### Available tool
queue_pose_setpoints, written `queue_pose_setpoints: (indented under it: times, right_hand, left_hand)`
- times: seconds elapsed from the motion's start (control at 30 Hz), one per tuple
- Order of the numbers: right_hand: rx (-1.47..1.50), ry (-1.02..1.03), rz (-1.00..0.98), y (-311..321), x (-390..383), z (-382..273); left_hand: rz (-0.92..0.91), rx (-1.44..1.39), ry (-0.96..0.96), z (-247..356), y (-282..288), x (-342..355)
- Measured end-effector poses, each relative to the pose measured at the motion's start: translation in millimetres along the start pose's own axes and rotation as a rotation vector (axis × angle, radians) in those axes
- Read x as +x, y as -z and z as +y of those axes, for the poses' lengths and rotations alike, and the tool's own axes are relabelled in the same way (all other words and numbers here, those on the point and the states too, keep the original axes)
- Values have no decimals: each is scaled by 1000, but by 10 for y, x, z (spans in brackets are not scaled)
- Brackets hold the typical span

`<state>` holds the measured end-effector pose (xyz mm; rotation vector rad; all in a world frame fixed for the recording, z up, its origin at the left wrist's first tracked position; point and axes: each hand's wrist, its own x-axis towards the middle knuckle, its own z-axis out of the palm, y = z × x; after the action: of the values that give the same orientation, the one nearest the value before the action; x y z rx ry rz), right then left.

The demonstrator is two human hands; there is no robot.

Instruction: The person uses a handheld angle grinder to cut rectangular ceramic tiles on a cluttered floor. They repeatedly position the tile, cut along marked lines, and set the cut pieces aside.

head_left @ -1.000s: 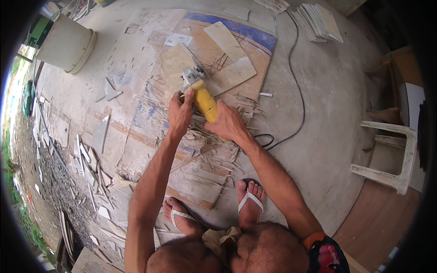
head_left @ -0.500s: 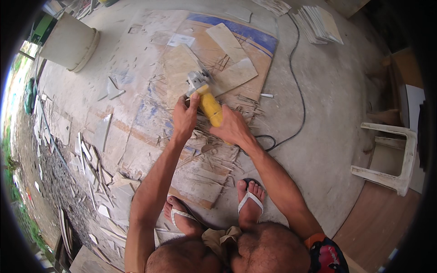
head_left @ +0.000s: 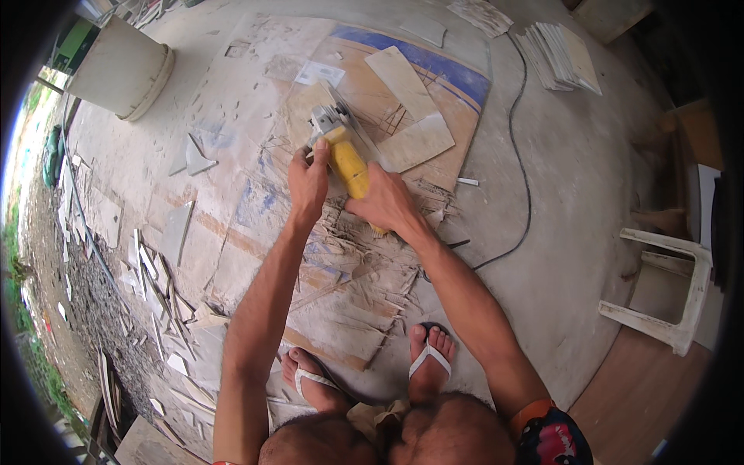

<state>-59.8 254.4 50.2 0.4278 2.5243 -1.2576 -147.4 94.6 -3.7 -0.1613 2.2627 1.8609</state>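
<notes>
- Left hand: thumb laid along the grinder's front, fingers curled at its side, partly hidden; clamped on the tool.
- Right hand: wrapped firmly about the rear of the body, presumably to bear the weight while the left steadies the head.
- Angle grinder, yellow body, grey head: gripped between both hands, nose to eleven o'clock, above a tile. Whether the disc touches cannot be told from here.
- Two pale tile pieces, one o'clock and three o'clock from the head: angled, ends meeting, close on the tool's right.
- Cardboard sheet, blue-banded at one o'clock: underlies the tiles, probably as padding; its right edge lies just past the pieces.
- Cut scraps, six o'clock: heaped between grinder and sandalled feet, which are set apart, likely for balance.
- Black cord: bowed around three o'clock, outside the cardboard edge, slack enough for moving.
- Concrete floor: widest stretch at three o'clock, between cord and white stool at four.
- Tile stack, two o'clock; bucket, ten; shards, eight, crowding the left.
</notes>
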Motion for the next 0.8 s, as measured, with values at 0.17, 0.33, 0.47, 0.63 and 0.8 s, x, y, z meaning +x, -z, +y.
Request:
queue_pose_setpoints:
  times: [0.17,0.33,0.47,0.63,0.8]
  right_hand:
    - [-13,67,32,-19,441,-143]
    - [-16,81,57,-75,808,-330]
    - [-25,105,72,-109,1040,-405]
    - [-39,80,46,-79,1181,-507]
    - [-30,68,42,-72,1217,-561]
  left_hand:
    - [81,94,5,143,27,427]
    - [123,202,-44,223,107,830]
    - [140,220,-43,276,143,1053]
    - [169,240,-41,270,159,1250]
    - [170,296,-27,298,195,1316]
